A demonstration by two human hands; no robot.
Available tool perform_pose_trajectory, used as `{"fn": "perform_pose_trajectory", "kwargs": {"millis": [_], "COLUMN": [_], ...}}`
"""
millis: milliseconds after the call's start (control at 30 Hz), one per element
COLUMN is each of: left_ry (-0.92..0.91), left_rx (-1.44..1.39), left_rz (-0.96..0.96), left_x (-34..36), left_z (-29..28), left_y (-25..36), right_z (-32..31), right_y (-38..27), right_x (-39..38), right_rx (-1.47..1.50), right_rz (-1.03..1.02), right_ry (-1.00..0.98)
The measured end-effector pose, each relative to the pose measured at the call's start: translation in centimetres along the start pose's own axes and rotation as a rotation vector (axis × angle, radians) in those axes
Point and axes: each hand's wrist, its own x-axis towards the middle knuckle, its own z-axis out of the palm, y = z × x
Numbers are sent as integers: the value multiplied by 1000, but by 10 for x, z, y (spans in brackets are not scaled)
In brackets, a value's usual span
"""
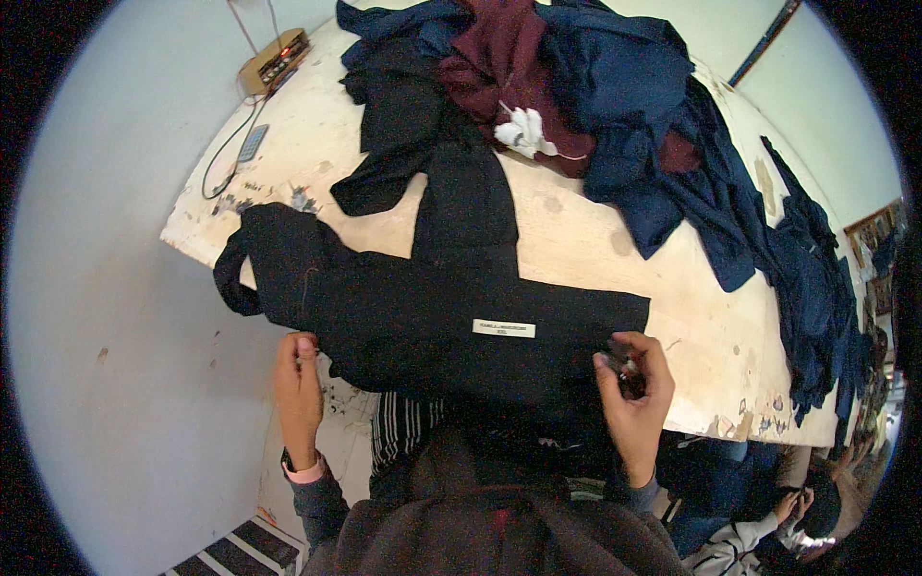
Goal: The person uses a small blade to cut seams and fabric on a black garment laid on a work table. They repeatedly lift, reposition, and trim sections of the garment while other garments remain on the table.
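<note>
A black garment (413,298) lies spread over the near edge of the table, with a white label (504,328) sewn on it. My left hand (298,389) is at the garment's left edge, thumb and fingers pressed together; whatever they pinch is too small to make out. A thin brownish thread shows on the cloth just above it. Beside the garment's right end, my right hand (642,394) curls around a small dark, partly shiny tool (631,375), whose exact kind is unclear.
Navy garments (624,86) and a maroon one (499,48) are heaped on the far side of the pale table (567,226), with a white crumpled scrap (523,132) on top. A remote (253,143) and a cabled box (276,63) are at far left. Another person's hands (792,504) show at lower right.
</note>
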Motion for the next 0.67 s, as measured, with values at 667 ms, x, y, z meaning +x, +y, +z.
{"fn": "perform_pose_trajectory", "kwargs": {"millis": [667], "left_ry": [195], "left_rx": [140], "left_rz": [381], "left_x": [49], "left_z": [-5], "left_y": [40], "right_z": [31], "right_y": [-2], "right_x": [-4], "right_rx": [-350], "right_rz": [-42], "right_ry": [-265]}}
